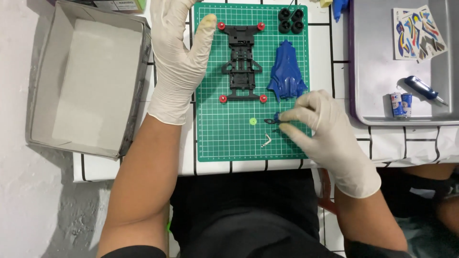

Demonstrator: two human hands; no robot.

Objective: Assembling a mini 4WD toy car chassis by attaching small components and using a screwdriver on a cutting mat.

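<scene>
On a green cutting mat (224, 138) lies a black toy-car chassis (242, 64) with red rollers at its corners. To its right lies a blue car body shell (286, 71). My right hand (320, 129), in a white glove, pinches a small dark part (273, 120) at the mat's lower right. My left hand (180, 52), also gloved, rests flat with fingers apart on the mat's left edge, holding nothing. A small green gear (252, 122) and a thin metal piece (267, 140) lie near the pinched part.
Black tyres (291, 20) sit at the mat's top right. An open grey cardboard box (91, 76) stands at the left. A grey tray (382, 62) at the right holds a sticker sheet (419, 32), two batteries (400, 104) and a screwdriver (424, 90).
</scene>
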